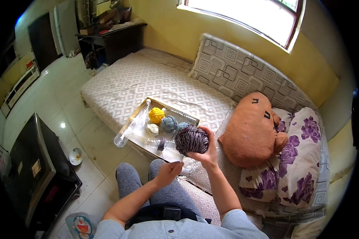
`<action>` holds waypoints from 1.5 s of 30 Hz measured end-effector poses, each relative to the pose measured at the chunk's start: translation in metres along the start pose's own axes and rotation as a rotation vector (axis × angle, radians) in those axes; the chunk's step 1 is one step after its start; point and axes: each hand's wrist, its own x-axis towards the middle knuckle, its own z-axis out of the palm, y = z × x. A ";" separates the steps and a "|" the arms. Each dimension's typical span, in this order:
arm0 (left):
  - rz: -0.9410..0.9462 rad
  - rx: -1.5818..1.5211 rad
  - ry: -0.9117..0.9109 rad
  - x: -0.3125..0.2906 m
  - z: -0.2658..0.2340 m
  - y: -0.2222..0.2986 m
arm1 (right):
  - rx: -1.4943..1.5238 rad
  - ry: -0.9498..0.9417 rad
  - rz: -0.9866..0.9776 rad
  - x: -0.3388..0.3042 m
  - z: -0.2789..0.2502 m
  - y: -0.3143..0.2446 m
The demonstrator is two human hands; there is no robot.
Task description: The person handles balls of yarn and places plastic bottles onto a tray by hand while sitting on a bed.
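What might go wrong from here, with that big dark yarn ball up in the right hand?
The dark yarn ball rests in the right hand alone; a loosened grip might let it drop and roll.

The clear bottle at the left seems to stick out past the tray, so a bump could knock it down.

The yellow ball and blue ball lie close together, so loose strands might tangle.

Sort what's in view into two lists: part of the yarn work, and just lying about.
Seemingly part of the yarn work:
dark yarn ball, in the right hand
yellow yarn ball
blue-grey yarn ball
cream yarn ball
clear plastic bottle
shallow tray

Just lying about:
brown plush cushion
flowered pillow
bowl on the floor
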 end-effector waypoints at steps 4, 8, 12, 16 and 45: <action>0.057 0.032 -0.086 0.007 -0.017 0.047 | -0.383 -0.162 -0.017 -0.016 -0.012 0.019; 0.124 -0.017 0.049 0.034 -0.033 0.043 | -0.094 -0.471 0.334 -0.053 -0.010 0.009; 0.051 -0.140 0.083 0.037 -0.017 0.006 | 0.466 -0.435 0.382 -0.059 -0.007 0.006; 0.127 0.127 0.079 0.007 0.003 -0.012 | 0.465 -0.125 0.205 -0.022 -0.003 -0.007; 0.111 0.010 0.047 0.035 -0.036 0.044 | -0.130 -0.510 0.324 -0.049 -0.013 0.021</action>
